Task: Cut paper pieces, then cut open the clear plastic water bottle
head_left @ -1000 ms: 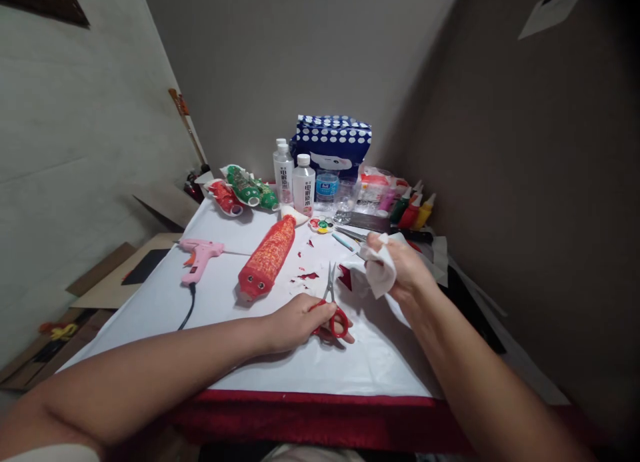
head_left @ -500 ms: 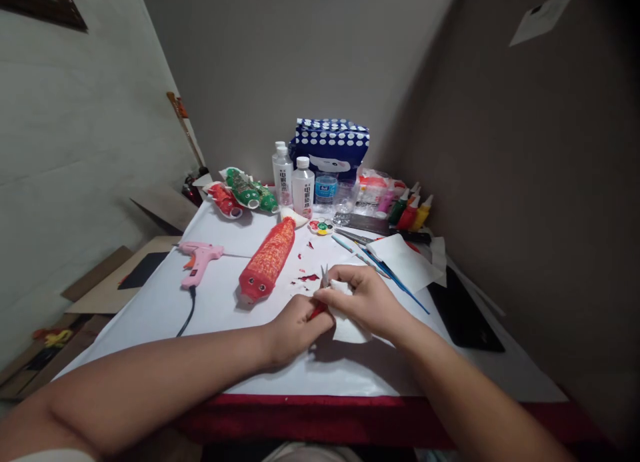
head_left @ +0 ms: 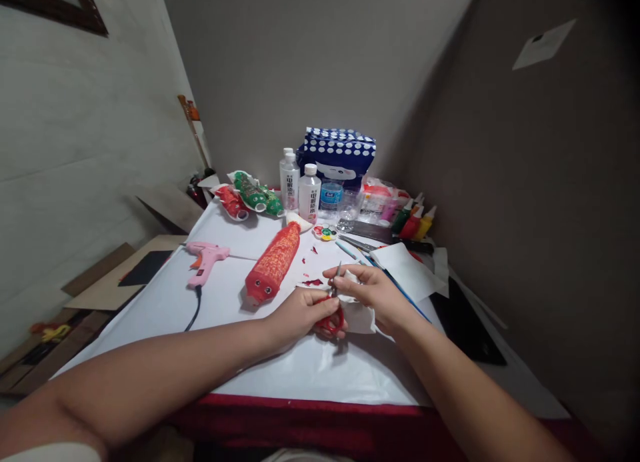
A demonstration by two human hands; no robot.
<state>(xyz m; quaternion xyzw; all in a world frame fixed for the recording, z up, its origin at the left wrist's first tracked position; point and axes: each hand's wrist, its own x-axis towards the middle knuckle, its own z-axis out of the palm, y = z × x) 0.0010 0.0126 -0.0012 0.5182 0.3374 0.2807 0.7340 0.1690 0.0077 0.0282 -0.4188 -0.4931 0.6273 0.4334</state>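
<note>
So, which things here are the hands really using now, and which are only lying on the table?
In use:
left hand holding red-handled scissors
right hand holding white tissue

Lying about:
pink glue gun
red fish figure
green fish figure
paint palette
white bottles
paint bottles
</note>
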